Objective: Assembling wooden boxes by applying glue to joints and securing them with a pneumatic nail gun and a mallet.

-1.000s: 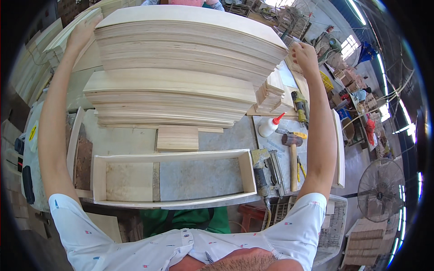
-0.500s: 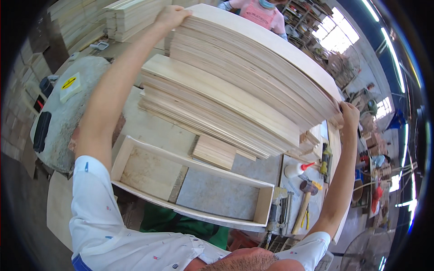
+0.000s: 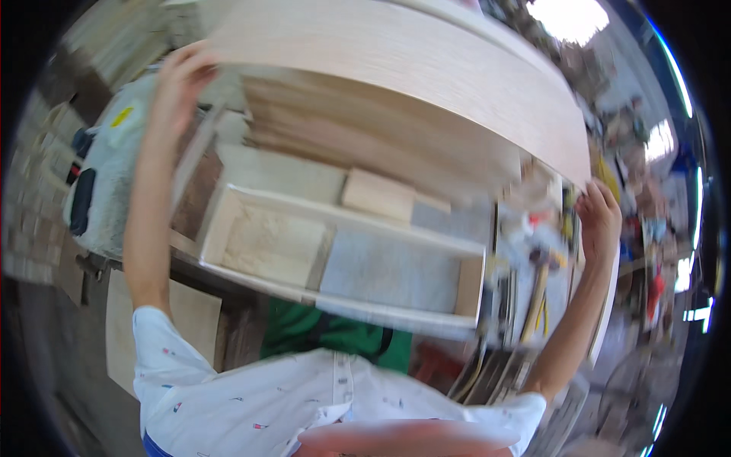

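A long pale wooden board [image 3: 396, 65] spans the far side of the workbench, held up between my two hands. My left hand [image 3: 185, 80] grips its left end, and the fingers of my right hand [image 3: 600, 213] close on the right end. Under and behind the board, stacked planks [image 3: 327, 122] are partly hidden and blurred. Nearer to me lies a long rectangular wooden frame [image 3: 470, 286], its inside showing the bench surface. Just beyond the frame's far side rests a small wooden piece [image 3: 377, 194].
A mallet [image 3: 537, 286] lies on the bench right of the frame, with a blurred white bottle [image 3: 525, 225] beyond it. On the left stands a pale rounded surface [image 3: 126, 179] carrying a black bar-shaped object [image 3: 82, 202]. A flat panel [image 3: 171, 324] sits lower left.
Both hands have brought the top board off the tall stack and toward me, and its broad face now shows. The view has shifted too, and the co-worker is almost wholly hidden.
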`<state>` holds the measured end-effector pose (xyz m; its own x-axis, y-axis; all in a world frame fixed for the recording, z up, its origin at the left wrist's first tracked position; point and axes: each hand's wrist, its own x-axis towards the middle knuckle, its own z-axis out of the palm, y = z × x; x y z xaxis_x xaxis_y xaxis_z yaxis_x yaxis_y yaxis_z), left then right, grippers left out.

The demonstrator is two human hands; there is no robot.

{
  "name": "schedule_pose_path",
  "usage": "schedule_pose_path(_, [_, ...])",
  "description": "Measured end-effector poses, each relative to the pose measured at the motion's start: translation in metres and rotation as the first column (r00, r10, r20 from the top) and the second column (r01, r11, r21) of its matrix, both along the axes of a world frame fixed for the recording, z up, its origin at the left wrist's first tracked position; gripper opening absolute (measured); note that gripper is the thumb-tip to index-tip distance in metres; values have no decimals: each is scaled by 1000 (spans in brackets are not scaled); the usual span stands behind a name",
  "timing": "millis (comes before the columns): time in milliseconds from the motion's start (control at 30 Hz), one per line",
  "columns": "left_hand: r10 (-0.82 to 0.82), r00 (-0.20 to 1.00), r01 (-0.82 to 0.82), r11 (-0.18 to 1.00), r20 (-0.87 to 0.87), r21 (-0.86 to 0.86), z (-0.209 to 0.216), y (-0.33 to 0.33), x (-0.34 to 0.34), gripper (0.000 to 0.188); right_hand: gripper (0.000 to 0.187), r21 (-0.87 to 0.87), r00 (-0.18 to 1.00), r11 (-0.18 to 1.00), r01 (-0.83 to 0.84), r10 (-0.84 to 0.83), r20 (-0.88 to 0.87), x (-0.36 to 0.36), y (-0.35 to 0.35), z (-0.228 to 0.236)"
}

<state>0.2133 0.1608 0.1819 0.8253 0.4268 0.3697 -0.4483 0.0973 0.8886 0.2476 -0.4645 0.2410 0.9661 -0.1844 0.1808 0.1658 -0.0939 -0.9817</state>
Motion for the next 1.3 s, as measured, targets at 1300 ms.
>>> schedule_pose_path(1300, [281,828,-130,938,-485,321,-186,-34,-227,44,24,-423,932,902,-92,-71,-356,-183,-11,-211])
